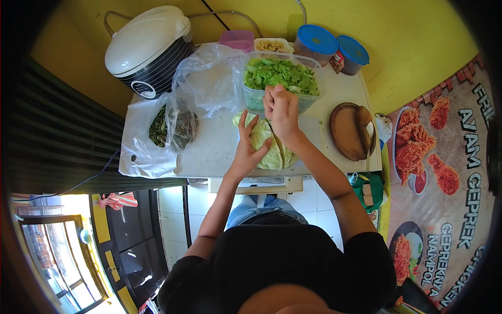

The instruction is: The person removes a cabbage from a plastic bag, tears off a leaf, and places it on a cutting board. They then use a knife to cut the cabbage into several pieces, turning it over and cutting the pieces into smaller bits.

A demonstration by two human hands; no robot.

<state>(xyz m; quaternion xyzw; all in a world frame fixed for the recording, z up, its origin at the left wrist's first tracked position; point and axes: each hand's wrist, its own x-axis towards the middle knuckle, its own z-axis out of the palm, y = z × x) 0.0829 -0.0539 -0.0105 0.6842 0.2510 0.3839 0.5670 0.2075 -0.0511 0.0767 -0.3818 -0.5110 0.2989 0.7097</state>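
Note:
A pale green cabbage (268, 158) sits on the table just in front of me, a dark line running down through it. My left hand (248, 145) rests on its left side, fingers stretched and spread, thumb over the leaves. Above the cabbage's far right side, my right hand (283, 114) is closed in a fist; what it grips is hidden behind the fingers. Right behind that fist stands a clear plastic tub (320, 83) filled with chopped green leaves (280, 75).
A rice cooker (149, 44) stands at the back left, near clear plastic bags (204, 78) and a bag of dark greens (158, 128). Blue-lidded containers (317, 39) are at the back. At right lies a round wooden mortar (345, 131) with a pestle (362, 119).

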